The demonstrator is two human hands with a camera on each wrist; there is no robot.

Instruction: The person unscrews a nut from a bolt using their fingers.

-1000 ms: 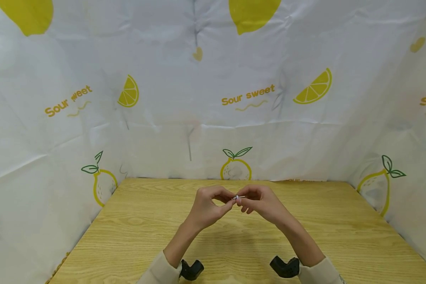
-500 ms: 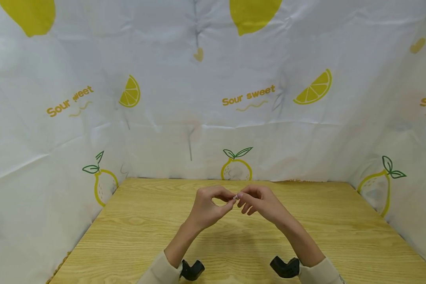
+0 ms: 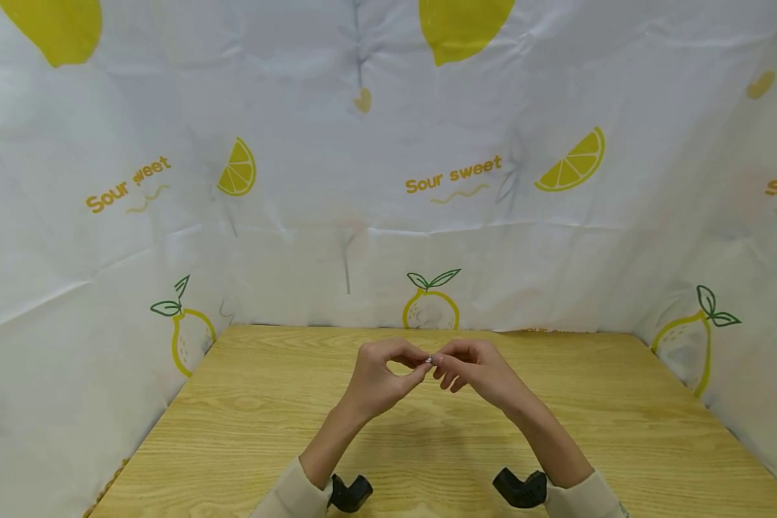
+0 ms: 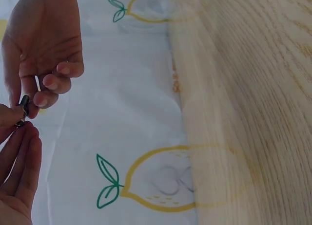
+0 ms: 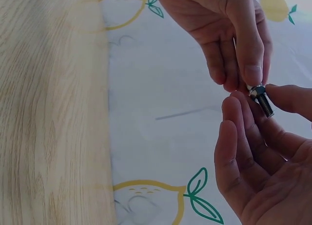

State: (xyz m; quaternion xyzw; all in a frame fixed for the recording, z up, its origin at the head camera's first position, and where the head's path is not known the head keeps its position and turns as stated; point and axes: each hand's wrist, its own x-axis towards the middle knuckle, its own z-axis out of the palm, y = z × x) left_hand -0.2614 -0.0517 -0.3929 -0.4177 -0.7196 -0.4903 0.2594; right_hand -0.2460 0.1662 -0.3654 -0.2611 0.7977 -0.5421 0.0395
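A small metal bolt [image 5: 266,106] with a nut [image 5: 257,91] on it is held between both hands, raised above the table. My left hand [image 3: 378,378] pinches one end of the bolt between thumb and fingertips, so its head is mostly hidden. The threaded shank points toward my right hand [image 3: 482,374]. That hand's thumb and index finger are at the nut, the other fingers loosely bent below. In the left wrist view the bolt [image 4: 24,103] shows as a dark stub between the fingertips of both hands.
Under the hands lies a wood-grain table [image 3: 265,432]. White cloth [image 3: 311,180] printed with lemons encloses its back and sides. A black wrist-worn device sits at each sleeve, one left [image 3: 350,493] and one right [image 3: 520,488].
My right thumb has shifted forward and up over the nut, covering the shank that earlier showed on the right. The left hand stays almost still.
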